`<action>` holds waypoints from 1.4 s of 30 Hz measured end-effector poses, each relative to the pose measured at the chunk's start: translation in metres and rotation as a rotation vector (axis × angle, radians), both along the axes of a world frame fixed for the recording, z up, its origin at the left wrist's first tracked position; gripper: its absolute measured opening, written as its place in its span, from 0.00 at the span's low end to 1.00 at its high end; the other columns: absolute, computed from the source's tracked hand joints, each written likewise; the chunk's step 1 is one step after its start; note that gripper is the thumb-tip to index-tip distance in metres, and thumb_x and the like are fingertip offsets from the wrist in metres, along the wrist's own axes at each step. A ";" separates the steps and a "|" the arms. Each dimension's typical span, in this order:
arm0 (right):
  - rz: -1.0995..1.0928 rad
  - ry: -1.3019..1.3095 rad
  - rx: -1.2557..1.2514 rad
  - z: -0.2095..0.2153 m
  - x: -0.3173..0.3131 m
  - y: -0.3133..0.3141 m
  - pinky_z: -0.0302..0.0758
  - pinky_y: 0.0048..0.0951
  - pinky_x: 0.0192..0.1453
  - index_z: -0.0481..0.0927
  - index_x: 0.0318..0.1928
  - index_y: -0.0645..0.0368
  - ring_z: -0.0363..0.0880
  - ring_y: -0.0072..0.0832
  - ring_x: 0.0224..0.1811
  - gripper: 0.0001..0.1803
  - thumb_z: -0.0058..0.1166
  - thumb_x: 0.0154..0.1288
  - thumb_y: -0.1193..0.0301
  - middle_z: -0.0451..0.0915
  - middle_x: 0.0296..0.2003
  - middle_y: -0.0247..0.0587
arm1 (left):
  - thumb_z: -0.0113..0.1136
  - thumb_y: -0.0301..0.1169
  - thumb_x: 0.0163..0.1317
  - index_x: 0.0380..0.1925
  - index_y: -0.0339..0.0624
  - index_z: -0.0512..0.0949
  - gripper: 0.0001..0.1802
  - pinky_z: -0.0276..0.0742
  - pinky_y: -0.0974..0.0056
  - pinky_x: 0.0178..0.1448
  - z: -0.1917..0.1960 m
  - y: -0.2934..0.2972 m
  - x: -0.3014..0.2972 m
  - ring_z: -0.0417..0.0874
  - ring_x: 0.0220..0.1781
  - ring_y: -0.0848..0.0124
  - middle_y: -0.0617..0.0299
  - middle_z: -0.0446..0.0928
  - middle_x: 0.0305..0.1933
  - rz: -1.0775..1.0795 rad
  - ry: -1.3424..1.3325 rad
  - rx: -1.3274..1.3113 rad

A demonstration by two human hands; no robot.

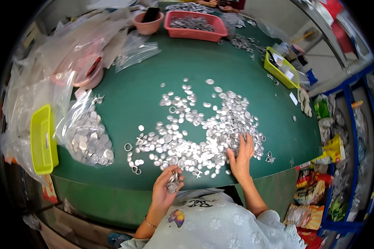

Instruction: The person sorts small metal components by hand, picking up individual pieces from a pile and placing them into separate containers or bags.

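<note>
Currently | left grip [163,187]: curled around silver discs [173,182] | right grip [241,161]: spread wide, over silver pile [220,139]

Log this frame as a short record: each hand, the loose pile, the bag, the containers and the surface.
left hand: fingers curled around several silver pieces
right hand: fingers spread at the right part of the loose pile, nothing visibly gripped
pile contents: small silver items, mostly oval or round, some rings
bag: clear bag of silver discs, left of the pile
containers: pink tray beyond the pile; left yellow-green bin; right yellow-green bin
surface: green table
</note>
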State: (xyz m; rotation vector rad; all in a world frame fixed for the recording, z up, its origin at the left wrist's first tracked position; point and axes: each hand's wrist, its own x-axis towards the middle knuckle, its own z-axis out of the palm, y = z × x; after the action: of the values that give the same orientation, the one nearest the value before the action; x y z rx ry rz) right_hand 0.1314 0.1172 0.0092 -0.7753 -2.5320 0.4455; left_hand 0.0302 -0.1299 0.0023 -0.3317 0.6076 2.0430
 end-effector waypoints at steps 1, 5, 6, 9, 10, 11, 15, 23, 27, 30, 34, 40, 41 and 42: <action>-0.060 -0.047 0.017 -0.005 0.007 0.008 0.47 0.55 0.65 0.67 0.59 0.61 0.50 0.57 0.67 0.29 0.56 0.58 0.65 0.55 0.63 0.61 | 0.46 0.35 0.68 0.47 0.38 0.71 0.14 0.72 0.68 0.37 0.002 0.005 0.000 0.72 0.38 0.70 0.59 0.71 0.42 -0.042 0.041 -0.025; 0.000 -0.277 0.100 -0.018 0.012 -0.002 0.45 0.64 0.65 0.64 0.62 0.62 0.45 0.63 0.68 0.36 0.57 0.57 0.56 0.51 0.66 0.61 | 0.46 0.34 0.67 0.50 0.37 0.70 0.15 0.71 0.68 0.37 0.010 0.029 0.008 0.71 0.36 0.71 0.61 0.70 0.37 -0.187 0.000 0.003; -0.018 -0.294 0.074 -0.020 0.006 -0.010 0.45 0.66 0.64 0.63 0.62 0.63 0.44 0.63 0.68 0.37 0.57 0.57 0.55 0.49 0.67 0.61 | 0.45 0.35 0.68 0.50 0.39 0.70 0.15 0.68 0.69 0.33 0.014 0.037 0.011 0.68 0.32 0.73 0.64 0.67 0.32 -0.188 -0.060 -0.030; 0.025 -0.277 -0.039 -0.014 -0.009 -0.027 0.46 0.68 0.63 0.59 0.64 0.64 0.41 0.63 0.69 0.38 0.56 0.58 0.57 0.45 0.68 0.59 | 0.45 0.35 0.68 0.48 0.41 0.71 0.13 0.65 0.69 0.30 0.004 0.039 0.016 0.64 0.29 0.75 0.66 0.64 0.29 -0.209 -0.173 0.119; 0.045 -0.241 -0.063 -0.009 -0.010 -0.031 0.47 0.67 0.63 0.61 0.63 0.63 0.41 0.62 0.69 0.36 0.56 0.59 0.57 0.49 0.67 0.57 | 0.45 0.33 0.67 0.45 0.41 0.71 0.11 0.63 0.69 0.28 0.008 0.042 0.018 0.62 0.27 0.76 0.67 0.61 0.27 -0.201 -0.197 0.051; 0.095 -0.218 -0.079 -0.007 -0.008 -0.032 0.47 0.68 0.62 0.62 0.62 0.63 0.42 0.62 0.69 0.36 0.57 0.58 0.58 0.50 0.66 0.57 | 0.46 0.32 0.66 0.45 0.41 0.71 0.11 0.63 0.70 0.29 0.011 0.044 0.018 0.63 0.27 0.75 0.66 0.62 0.27 -0.206 -0.181 0.052; 0.248 -0.052 -0.101 0.006 0.000 -0.035 0.54 0.59 0.59 0.69 0.56 0.63 0.49 0.56 0.67 0.29 0.58 0.57 0.63 0.61 0.60 0.53 | 0.48 0.26 0.61 0.46 0.40 0.71 0.13 0.66 0.70 0.31 0.015 0.048 0.016 0.66 0.30 0.73 0.64 0.67 0.31 -0.190 -0.207 0.079; 0.170 0.107 -0.032 -0.001 -0.042 0.027 0.64 0.38 0.50 0.76 0.41 0.63 0.67 0.42 0.49 0.14 0.59 0.52 0.73 0.71 0.47 0.44 | 0.46 0.18 0.53 0.51 0.36 0.71 0.22 0.71 0.69 0.40 0.015 0.059 0.024 0.72 0.43 0.68 0.58 0.74 0.49 -0.140 -0.219 -0.070; 0.220 0.146 -0.076 0.000 -0.040 0.023 0.64 0.37 0.48 0.76 0.36 0.62 0.70 0.39 0.46 0.11 0.61 0.51 0.75 0.75 0.42 0.41 | 0.46 0.19 0.55 0.56 0.35 0.67 0.25 0.70 0.69 0.38 0.024 0.070 0.025 0.71 0.40 0.69 0.57 0.75 0.49 -0.160 -0.209 -0.077; 0.224 0.238 -0.149 0.011 -0.030 0.019 0.67 0.36 0.49 0.77 0.36 0.63 0.72 0.40 0.44 0.12 0.62 0.49 0.76 0.77 0.39 0.41 | 0.47 0.21 0.58 0.57 0.35 0.66 0.23 0.67 0.70 0.34 0.029 0.080 0.025 0.69 0.35 0.71 0.58 0.74 0.44 -0.150 -0.212 -0.114; 0.116 0.339 -0.187 0.011 -0.017 0.030 0.73 0.33 0.43 0.78 0.39 0.65 0.76 0.36 0.37 0.13 0.62 0.51 0.76 0.78 0.40 0.45 | 0.47 0.25 0.62 0.53 0.35 0.68 0.18 0.62 0.73 0.27 0.021 0.085 0.025 0.64 0.27 0.75 0.63 0.68 0.31 -0.184 -0.245 0.033; -0.019 0.306 -0.218 0.014 0.014 0.057 0.71 0.34 0.49 0.78 0.43 0.64 0.75 0.39 0.43 0.15 0.59 0.54 0.76 0.77 0.43 0.45 | 0.46 0.27 0.64 0.49 0.36 0.68 0.14 0.57 0.74 0.23 0.017 0.080 0.024 0.60 0.25 0.77 0.66 0.61 0.26 -0.253 -0.271 0.102; -0.055 0.295 -0.177 0.013 0.014 0.056 0.70 0.35 0.52 0.78 0.43 0.64 0.73 0.40 0.46 0.15 0.59 0.54 0.76 0.76 0.44 0.45 | 0.46 0.28 0.65 0.48 0.36 0.69 0.14 0.56 0.73 0.22 0.016 0.081 0.024 0.60 0.25 0.77 0.66 0.60 0.26 -0.256 -0.288 0.107; -0.088 0.285 -0.136 0.013 0.014 0.054 0.68 0.36 0.54 0.78 0.44 0.64 0.71 0.42 0.49 0.15 0.59 0.53 0.76 0.75 0.46 0.45 | 0.46 0.29 0.65 0.47 0.36 0.70 0.13 0.56 0.73 0.22 0.015 0.081 0.024 0.59 0.24 0.77 0.66 0.60 0.25 -0.258 -0.304 0.112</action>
State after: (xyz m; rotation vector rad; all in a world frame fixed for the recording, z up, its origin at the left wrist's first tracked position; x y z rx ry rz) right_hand 0.1455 0.1707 0.0227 -0.8071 -2.2131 0.6547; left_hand 0.0547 -0.0486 0.0178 -0.4624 0.3289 1.7273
